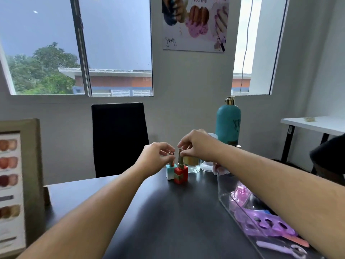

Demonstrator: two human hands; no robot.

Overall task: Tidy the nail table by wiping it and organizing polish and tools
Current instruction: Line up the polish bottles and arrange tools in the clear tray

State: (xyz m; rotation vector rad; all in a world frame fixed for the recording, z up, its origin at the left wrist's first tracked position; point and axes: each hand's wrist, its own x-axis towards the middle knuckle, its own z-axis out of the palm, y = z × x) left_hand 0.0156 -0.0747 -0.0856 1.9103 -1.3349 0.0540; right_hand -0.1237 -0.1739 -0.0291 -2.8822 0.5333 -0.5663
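- Teal-white polish bottle (170, 172) and red polish bottle (181, 175): upright, touching, far side of dark table (149, 212).
- Left hand (156, 157): pinches teal-white bottle's cap.
- Right hand (197, 144): pinches red bottle's cap.
- Glass jars (194, 165) just behind; clear tray (229, 204) to the right.

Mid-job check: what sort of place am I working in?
Probably a small nail salon: a nail-art price poster on the wall, a framed nail colour chart at left, and a teal polish bottle and red polish bottle on the dark table.
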